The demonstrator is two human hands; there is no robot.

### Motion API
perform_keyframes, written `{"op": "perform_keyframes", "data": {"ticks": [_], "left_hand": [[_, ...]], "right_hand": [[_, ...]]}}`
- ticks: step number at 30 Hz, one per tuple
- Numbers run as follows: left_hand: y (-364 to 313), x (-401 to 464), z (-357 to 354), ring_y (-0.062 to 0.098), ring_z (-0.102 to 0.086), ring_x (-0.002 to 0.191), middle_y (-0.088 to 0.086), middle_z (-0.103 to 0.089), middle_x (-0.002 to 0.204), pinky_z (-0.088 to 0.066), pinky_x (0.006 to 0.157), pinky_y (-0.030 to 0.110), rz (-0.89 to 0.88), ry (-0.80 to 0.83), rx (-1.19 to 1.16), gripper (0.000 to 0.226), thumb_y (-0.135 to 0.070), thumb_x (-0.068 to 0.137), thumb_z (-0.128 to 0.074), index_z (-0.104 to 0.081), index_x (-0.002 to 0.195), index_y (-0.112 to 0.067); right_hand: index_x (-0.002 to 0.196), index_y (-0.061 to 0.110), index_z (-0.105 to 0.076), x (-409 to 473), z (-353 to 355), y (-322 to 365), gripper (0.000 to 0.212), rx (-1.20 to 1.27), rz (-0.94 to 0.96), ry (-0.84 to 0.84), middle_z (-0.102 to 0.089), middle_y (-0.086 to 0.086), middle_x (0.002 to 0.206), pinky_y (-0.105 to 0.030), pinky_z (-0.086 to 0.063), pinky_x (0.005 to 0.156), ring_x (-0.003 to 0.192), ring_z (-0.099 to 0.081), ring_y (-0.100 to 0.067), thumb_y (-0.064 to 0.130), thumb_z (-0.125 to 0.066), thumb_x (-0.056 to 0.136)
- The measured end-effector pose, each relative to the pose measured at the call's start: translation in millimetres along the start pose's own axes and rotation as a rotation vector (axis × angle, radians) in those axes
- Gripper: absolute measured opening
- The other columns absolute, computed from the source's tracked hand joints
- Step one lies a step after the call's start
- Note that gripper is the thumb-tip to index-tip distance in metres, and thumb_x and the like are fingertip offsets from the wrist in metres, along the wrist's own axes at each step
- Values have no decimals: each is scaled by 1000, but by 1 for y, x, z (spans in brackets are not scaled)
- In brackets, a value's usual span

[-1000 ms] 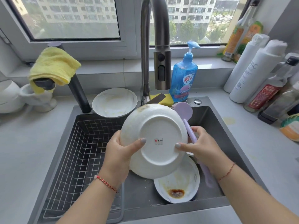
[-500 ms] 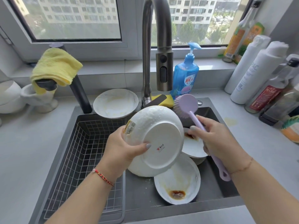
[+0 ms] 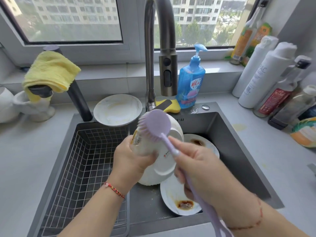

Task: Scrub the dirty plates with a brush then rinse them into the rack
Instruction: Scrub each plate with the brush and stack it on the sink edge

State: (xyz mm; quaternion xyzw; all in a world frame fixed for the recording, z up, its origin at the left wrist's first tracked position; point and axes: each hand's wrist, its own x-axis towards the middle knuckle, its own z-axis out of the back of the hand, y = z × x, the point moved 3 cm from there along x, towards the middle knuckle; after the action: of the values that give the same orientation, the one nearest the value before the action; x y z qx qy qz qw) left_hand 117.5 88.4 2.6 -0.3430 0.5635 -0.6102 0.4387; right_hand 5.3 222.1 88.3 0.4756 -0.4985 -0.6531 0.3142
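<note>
The left hand (image 3: 132, 157) gripped the white plate (image 3: 159, 161) by its rim, held tilted above the sink (image 3: 239, 151) with its underside turned up. The right hand (image 3: 196, 166), fingers curled round the handle, angled the lilac brush (image 3: 154, 126) up and leftward, its bristles at the plate's far rim, seemingly touching. The plate's back looked mostly clean, with a label near the edge.

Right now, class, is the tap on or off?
Off: no water falls from the tap onto the plate held below it.
</note>
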Motion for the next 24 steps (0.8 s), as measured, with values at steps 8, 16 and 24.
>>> {"op": "perform_keyframes", "data": {"ticks": [8,16,24], "left_hand": [[-1,-5,14,7,-71,75,-10,-74,82,-59,71,32,-57,18,57,47,-7,56,-95,-64,89,-20],[-5,1,23,9,-71,79,-1,-73,86,-59,69,27,-91,18,111,50,-18,51,-96,-65,90,-23],[4,-5,13,10,-70,73,-4,-73,77,-59,63,27,-50,33,103,47,-14,53,-97,-64,87,-20]], "right_hand": [[101,45,-70,22,37,-11,19,17,-125,-239,-35,-3,54,-18,-24,41,39,-24,-11,39,-54,94],[92,28,-72,24,33,-19,24,113,-170,-188,-34,-2,52,-20,-24,43,40,-25,-11,31,-49,97],[104,47,-69,18,19,5,24,0,-90,-17,-30,0,53,-17,-22,41,43,-22,-11,36,-49,97]]}}
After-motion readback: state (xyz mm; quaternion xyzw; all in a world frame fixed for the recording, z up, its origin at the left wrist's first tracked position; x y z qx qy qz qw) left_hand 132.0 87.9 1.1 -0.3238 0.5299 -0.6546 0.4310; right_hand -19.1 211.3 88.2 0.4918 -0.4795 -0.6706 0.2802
